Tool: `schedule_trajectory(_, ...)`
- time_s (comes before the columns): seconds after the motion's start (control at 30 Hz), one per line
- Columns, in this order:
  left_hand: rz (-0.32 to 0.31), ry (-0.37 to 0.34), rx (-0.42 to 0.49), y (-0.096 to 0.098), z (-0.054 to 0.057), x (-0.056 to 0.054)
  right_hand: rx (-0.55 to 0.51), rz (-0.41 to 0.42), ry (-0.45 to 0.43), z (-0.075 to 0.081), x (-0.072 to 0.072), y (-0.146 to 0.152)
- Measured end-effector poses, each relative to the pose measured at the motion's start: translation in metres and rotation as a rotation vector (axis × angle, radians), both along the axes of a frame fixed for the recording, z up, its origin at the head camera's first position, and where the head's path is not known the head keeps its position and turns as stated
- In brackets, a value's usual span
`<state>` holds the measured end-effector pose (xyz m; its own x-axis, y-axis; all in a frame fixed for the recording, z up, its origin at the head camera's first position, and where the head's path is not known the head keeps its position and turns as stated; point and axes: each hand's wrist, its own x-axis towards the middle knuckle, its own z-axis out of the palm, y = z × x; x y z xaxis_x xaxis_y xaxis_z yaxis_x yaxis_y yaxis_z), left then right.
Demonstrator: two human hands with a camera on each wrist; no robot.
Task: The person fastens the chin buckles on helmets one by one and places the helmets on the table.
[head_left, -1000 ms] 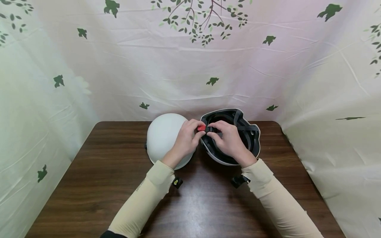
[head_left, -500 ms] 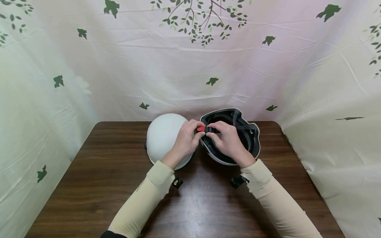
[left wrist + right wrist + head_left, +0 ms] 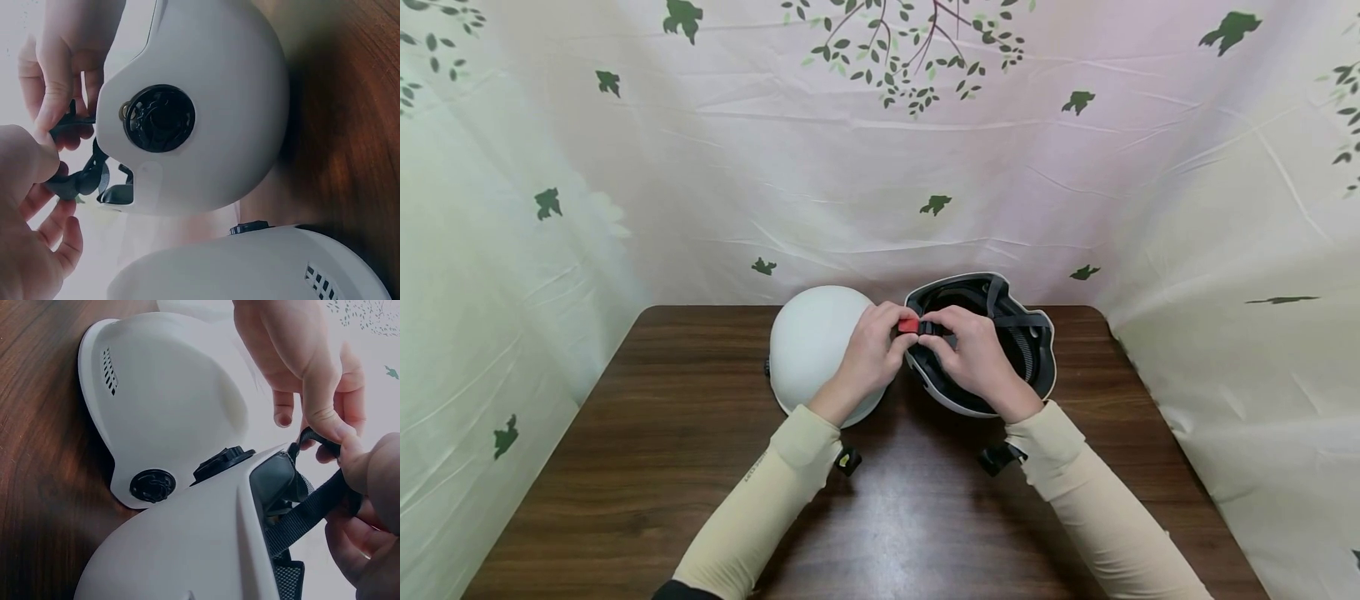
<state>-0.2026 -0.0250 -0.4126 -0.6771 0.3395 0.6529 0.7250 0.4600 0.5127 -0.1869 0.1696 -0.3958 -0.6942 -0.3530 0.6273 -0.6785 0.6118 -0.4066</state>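
An upturned white helmet with a black lining lies at the back right of the table. Over its open side, my left hand pinches the red end of the strap buckle between thumb and fingers. My right hand pinches the black end of the buckle, in line with the red one. The two ends meet between my fingertips. In the right wrist view the black chin strap runs from the helmet up to the hands. Fingers partly hide the buckle in both wrist views.
A second white helmet sits dome up, just left of the first. It has vent holes and a black side knob. The brown wooden table ends at a patterned curtain behind the helmets.
Both hands keep their grip in nearly the same place. The red buckle end has turned slightly, showing a little more of its face. The helmets stay where they were.
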Motion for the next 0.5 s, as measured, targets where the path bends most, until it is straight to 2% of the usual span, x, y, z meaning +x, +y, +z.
schedule_trajectory(0.5, 0.002, -0.011, -0.005, -0.0005, 0.0016, 0.0010, -0.001, -0.010, -0.001, 0.0001, 0.0002, 0.0004)
